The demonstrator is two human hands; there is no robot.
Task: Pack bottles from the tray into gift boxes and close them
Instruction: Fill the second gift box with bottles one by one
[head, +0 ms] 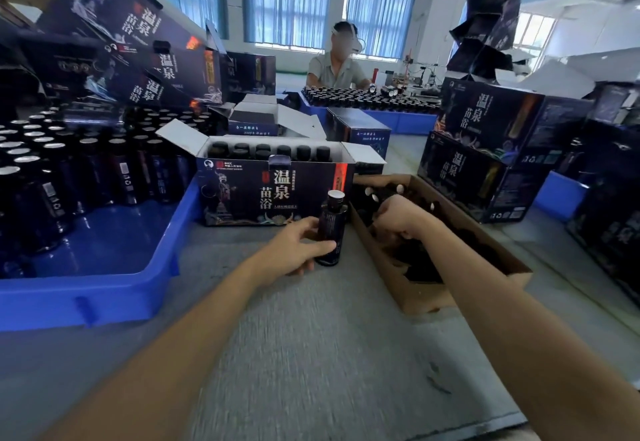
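- Two bare forearms stretch out over the grey bench (311, 354) from its near edge.
- Left hand (298, 246) is wrapped round a dark bottle (331, 229), fingers across its lower body. The bottle stands upright about midway across the bench, just in front of the open gift box (273, 191), which shows rows of caps inside.
- Right hand (398, 215) dips into a brown carton (433, 298) toward the bench's right edge, fingers curled downward; I cannot tell whether it holds anything.
- Blue tray (104, 288) of more bottles sits along the left edge.
- That bottle looks rigid and smooth, possibly glass, so likely slippery and breakable. Gripping the body below the shoulder, not the cap, seems safest.
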